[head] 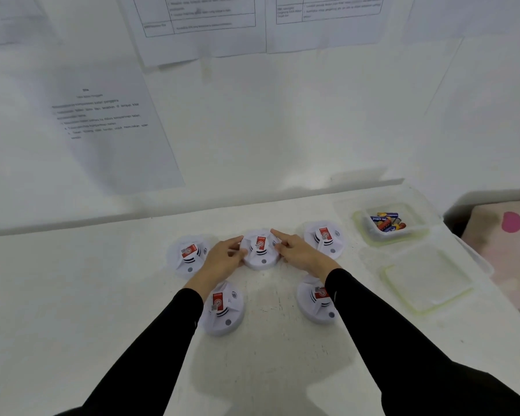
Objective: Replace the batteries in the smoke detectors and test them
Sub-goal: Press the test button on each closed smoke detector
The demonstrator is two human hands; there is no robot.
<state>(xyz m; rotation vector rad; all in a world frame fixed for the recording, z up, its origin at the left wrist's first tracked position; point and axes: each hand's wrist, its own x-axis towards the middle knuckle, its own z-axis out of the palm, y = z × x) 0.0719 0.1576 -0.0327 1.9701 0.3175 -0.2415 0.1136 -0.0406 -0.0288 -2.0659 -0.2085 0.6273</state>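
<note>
The middle smoke detector (260,250) is gripped from both sides on the white table (72,295), the left hand (225,258) curled against its left edge and the right hand (300,253) against its right, index finger stretched over the top. Whether it is lifted cannot be told. Four more detectors are ringed around the hands. Beyond the right hand, batteries (388,222) are seen in a clear tub (391,224), its lid (427,279) laid just nearer.

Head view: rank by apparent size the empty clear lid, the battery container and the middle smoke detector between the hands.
1. Empty clear lid, largest; it also lies nearer the camera.
2. Battery container.
3. Middle smoke detector, smallest, though partly covered by both hands.
</note>
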